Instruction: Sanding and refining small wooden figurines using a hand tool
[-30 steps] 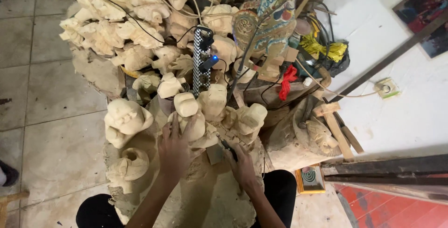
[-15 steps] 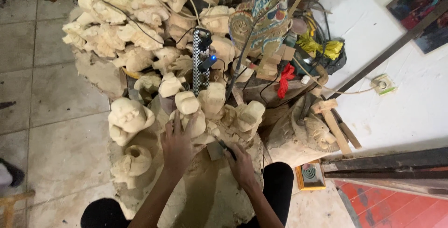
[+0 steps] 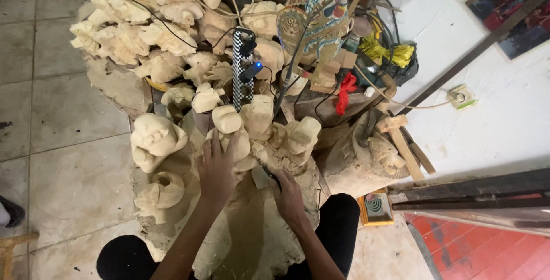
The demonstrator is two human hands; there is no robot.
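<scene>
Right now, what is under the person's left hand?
The left hand lies flat on a pale carved wooden figure, fingers spread. The wood directly beneath the palm is covered. The right hand holds a small tool.

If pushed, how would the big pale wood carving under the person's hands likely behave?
The wood carving looks solid and bulky, so probably heavy and stiff. It sits wedged between the knees with the left hand flat on it, so it seems unlikely to tip.
</scene>
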